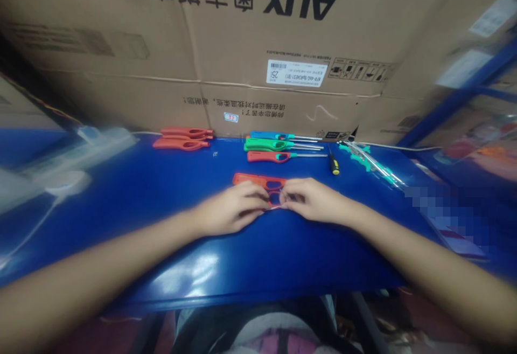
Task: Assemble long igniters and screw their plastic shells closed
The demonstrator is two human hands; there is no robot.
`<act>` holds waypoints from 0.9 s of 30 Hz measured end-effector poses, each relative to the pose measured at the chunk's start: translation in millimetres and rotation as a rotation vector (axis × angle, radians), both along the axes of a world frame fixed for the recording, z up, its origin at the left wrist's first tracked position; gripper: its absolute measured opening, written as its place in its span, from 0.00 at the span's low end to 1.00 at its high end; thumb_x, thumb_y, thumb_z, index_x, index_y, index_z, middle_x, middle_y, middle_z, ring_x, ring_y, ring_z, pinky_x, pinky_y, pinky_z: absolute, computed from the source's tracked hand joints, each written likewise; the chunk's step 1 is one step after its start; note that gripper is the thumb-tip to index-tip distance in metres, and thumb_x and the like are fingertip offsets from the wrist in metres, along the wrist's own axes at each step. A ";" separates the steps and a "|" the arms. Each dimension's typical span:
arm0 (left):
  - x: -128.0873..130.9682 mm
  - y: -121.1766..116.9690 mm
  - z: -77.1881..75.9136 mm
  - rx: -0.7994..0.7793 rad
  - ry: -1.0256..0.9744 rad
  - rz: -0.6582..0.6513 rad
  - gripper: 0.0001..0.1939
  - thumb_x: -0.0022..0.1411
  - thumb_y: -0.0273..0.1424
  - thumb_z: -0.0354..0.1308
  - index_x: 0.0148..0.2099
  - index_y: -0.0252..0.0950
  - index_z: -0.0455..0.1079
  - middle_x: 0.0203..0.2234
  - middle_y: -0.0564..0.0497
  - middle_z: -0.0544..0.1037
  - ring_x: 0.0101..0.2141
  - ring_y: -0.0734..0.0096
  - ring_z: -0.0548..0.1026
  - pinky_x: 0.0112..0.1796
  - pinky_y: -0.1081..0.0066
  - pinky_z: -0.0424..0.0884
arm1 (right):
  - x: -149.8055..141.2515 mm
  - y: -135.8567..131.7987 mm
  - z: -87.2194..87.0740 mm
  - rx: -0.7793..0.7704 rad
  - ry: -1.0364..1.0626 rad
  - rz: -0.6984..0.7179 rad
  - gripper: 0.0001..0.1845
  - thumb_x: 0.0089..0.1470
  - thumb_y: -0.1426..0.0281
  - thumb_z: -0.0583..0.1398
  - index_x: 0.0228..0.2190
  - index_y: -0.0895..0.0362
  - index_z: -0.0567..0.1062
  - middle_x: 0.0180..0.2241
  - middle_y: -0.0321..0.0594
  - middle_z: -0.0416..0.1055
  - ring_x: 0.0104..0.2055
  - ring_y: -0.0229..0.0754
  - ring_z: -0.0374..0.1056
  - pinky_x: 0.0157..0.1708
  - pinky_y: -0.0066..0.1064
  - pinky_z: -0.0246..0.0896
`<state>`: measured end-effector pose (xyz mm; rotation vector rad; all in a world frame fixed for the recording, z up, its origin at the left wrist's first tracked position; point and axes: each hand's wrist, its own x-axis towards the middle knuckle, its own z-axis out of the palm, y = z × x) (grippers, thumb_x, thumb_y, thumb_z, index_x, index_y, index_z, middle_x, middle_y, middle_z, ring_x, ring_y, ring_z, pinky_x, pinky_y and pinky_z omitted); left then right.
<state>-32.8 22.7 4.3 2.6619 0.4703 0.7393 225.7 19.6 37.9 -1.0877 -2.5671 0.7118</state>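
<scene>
Both my hands meet at the middle of the blue table, over orange-red plastic lighter casing pieces. My left hand [238, 207] has its fingers curled on the nearer casing piece [275, 198], hiding most of that part. From the other side, my right hand [309, 198] pinches the same piece close to its trigger opening. Anything small between the fingertips is too blurred to make out. Just beyond my fingers, a second casing half [252, 179] lies flat with its hollow side up.
Long-nosed lighters in blue, green [264, 144] and red [266, 157] lie beyond my hands. Beside them is a yellow-black screwdriver [333, 162]. Orange casings [181, 143] sit back left; metal rods with teal parts [375, 162] back right. A large carton [226, 36] stands behind; a white power strip [100, 146] lies left.
</scene>
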 end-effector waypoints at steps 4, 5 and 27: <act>-0.7 1.3 -1.4 0.021 -0.004 -0.005 0.15 0.71 0.26 0.53 0.55 0.36 0.75 0.48 0.41 0.76 0.50 0.60 0.75 0.52 0.60 0.74 | -0.3 -0.1 -1.2 0.039 -0.013 0.008 0.05 0.60 0.76 0.61 0.32 0.58 0.77 0.34 0.40 0.76 0.35 0.39 0.69 0.36 0.29 0.60; -0.8 1.6 -1.6 0.026 -0.004 -0.006 0.15 0.71 0.26 0.53 0.55 0.36 0.75 0.48 0.41 0.76 0.50 0.60 0.75 0.52 0.59 0.74 | 0.3 -0.2 -3.1 0.060 -0.017 0.010 0.05 0.61 0.76 0.60 0.33 0.58 0.77 0.34 0.40 0.76 0.36 0.40 0.69 0.37 0.29 0.60; -1.3 4.8 -3.7 0.209 0.038 -0.026 0.13 0.71 0.25 0.53 0.54 0.35 0.74 0.49 0.40 0.77 0.50 0.59 0.75 0.50 0.60 0.77 | 14.4 -4.5 -9.8 0.292 -0.113 0.059 0.09 0.65 0.69 0.59 0.38 0.54 0.81 0.41 0.38 0.78 0.38 0.39 0.74 0.36 0.29 0.62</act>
